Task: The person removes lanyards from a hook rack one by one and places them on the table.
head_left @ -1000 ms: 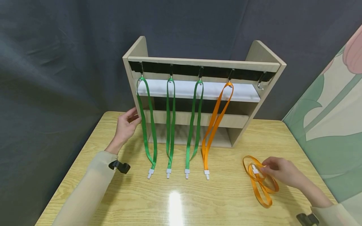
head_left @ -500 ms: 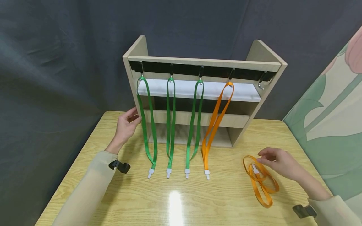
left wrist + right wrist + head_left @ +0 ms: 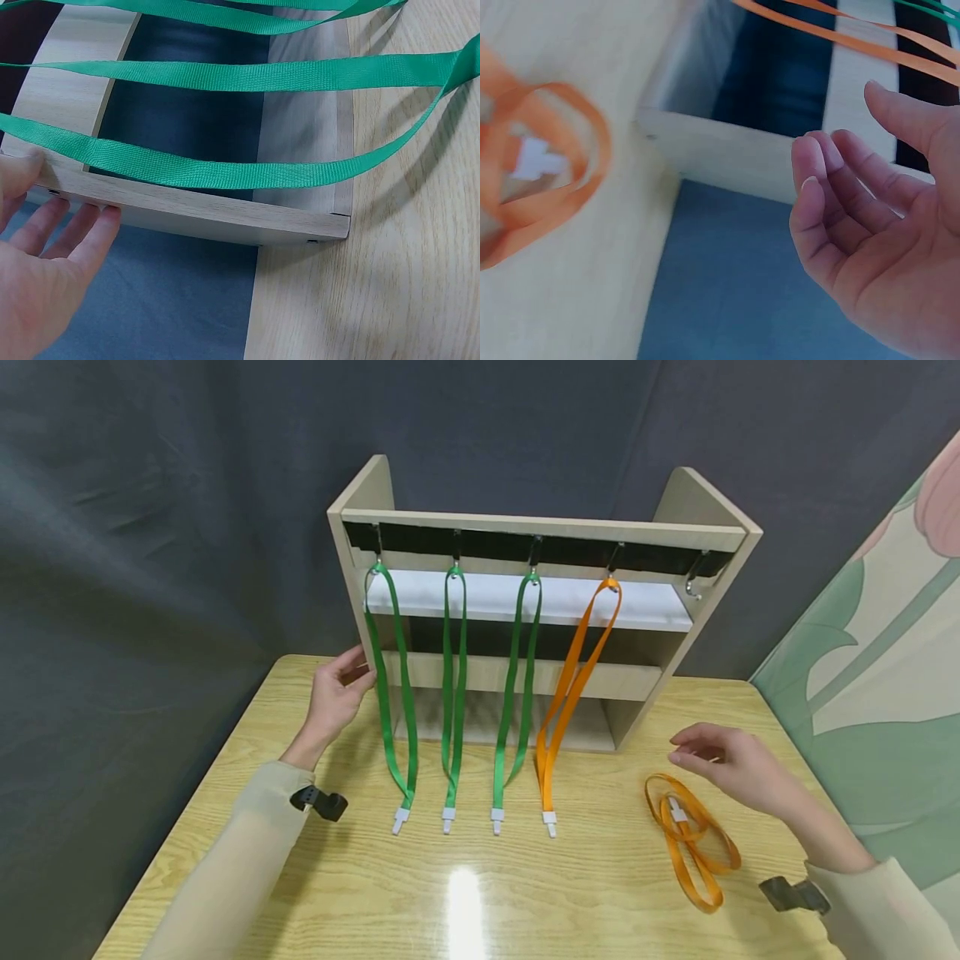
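Right grip [image 3: 738,768] farther from loose lanyard [image 3: 686,837]

No text, label, brand, number or sign can be read anywhere.

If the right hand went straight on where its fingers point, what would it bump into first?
Probably the rack's right side panel, near its lower end, though depth is unclear; the right hand might pass in front.

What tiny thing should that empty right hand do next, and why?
Perhaps the right hand should reach for the hanging orange lanyard: the hand has just come away from the loose orange lanyard toward the rack, and holds nothing.
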`<state>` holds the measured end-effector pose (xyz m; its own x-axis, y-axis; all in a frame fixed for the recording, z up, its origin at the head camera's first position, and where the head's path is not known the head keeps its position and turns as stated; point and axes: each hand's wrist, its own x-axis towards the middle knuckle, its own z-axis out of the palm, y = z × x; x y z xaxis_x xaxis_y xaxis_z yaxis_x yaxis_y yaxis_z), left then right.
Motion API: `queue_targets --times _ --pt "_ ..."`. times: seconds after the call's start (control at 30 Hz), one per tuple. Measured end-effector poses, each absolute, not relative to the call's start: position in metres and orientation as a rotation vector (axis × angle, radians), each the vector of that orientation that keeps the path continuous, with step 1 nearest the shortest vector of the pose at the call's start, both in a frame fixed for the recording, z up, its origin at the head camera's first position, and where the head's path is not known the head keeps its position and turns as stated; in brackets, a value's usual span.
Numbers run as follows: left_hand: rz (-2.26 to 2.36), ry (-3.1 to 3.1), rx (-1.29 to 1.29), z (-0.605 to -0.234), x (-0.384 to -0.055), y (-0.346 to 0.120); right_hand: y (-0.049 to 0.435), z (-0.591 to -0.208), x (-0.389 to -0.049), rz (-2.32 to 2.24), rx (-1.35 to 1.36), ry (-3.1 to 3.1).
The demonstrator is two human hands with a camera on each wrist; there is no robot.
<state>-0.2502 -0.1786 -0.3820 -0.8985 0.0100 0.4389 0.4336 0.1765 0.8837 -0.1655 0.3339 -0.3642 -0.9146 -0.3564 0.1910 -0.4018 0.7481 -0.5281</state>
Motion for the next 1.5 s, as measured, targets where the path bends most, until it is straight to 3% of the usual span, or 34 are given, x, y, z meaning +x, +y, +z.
queue_targets --times 0.77,1.5 --pt "-1.770 -2.111 -0.422 -0.382 -0.252 -0.181 0.291 -0.307 -0.194 0.995 0.740 -2.697" --pt "-1.773 -2.140 -0.417 -0.382 -0.250 -0.179 0.264 -0.278 -0.205 1.067 0.480 -2.557"
